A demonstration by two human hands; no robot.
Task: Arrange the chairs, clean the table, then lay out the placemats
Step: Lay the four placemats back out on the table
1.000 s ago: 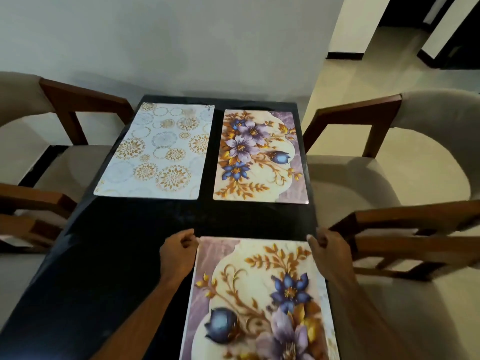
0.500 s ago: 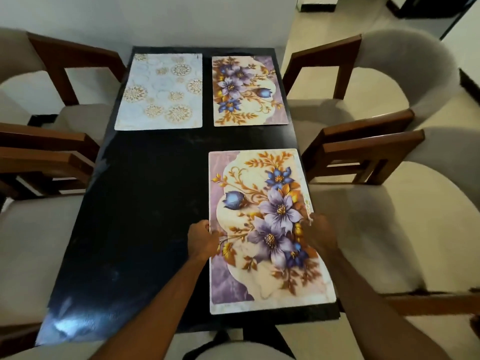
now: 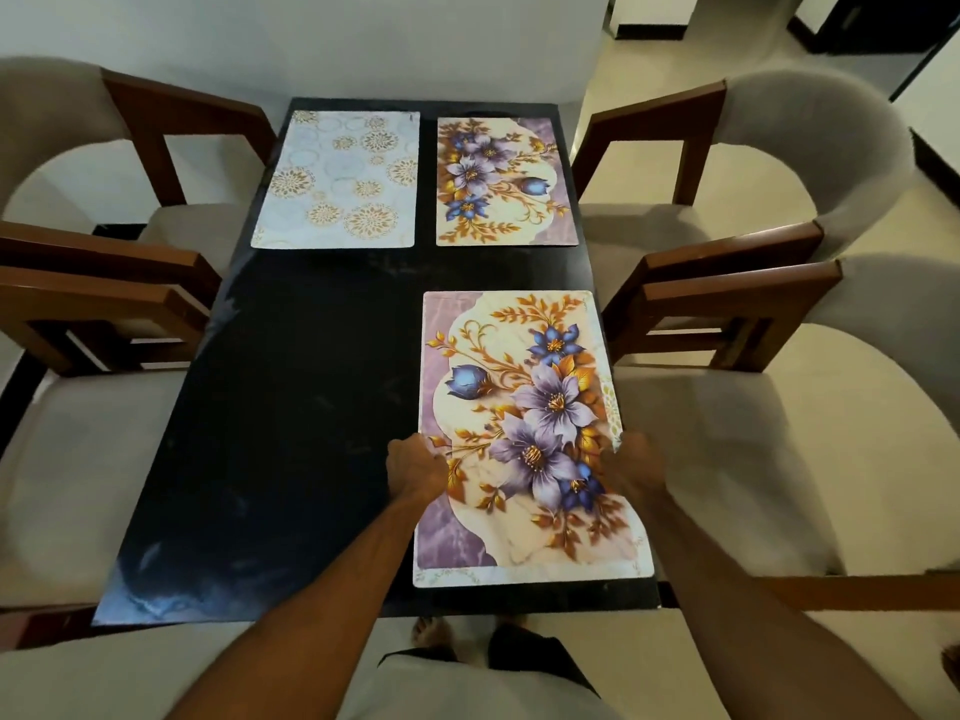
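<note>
A floral placemat (image 3: pixel 524 407) with purple and blue flowers lies flat on the near right part of the black table (image 3: pixel 291 407). My left hand (image 3: pixel 415 467) grips its left edge and my right hand (image 3: pixel 631 467) grips its right edge, at mid length. A gold-and-white circle placemat (image 3: pixel 337 179) lies at the far left of the table. A second floral placemat (image 3: pixel 501 181) lies at the far right.
Two beige chairs with wooden arms stand along the left side (image 3: pixel 62 314) and two along the right side (image 3: pixel 779 304). A white wall runs behind the table's far end. My feet (image 3: pixel 431 634) show under the near edge.
My hands slid from the mat's far corners to its side edges at mid length, and the near floral placemat settled flat on the table. The camera view tilted down and back.
</note>
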